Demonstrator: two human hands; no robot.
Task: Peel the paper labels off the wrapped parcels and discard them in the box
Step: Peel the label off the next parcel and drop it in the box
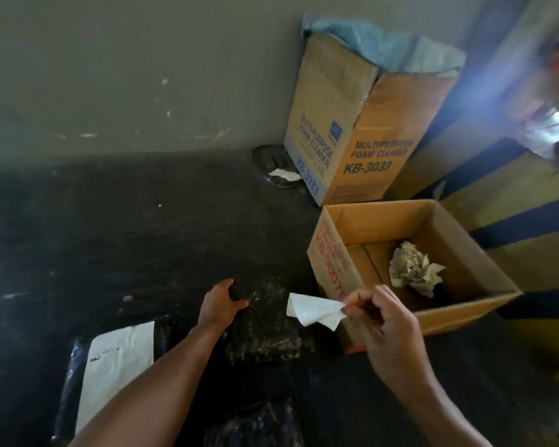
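My right hand (380, 321) pinches a peeled white paper label (313, 309) in the air, just left of the open cardboard box (333, 262). Crumpled paper (412, 269) lies inside that box. My left hand (221, 303) grips the top edge of a black wrapped parcel (265, 327) lying on the dark floor. To the left lies another black parcel (65, 388) with a large white label (117, 366) stuck on it. A third black parcel (255, 427) shows at the bottom edge.
A tall cardboard box (362, 130) marked foam cleaner, lined with a blue bag, stands against the wall behind the open box. A round metal lid (271, 171) with a paper scrap on it lies beside it. Striped boards lean at the right.
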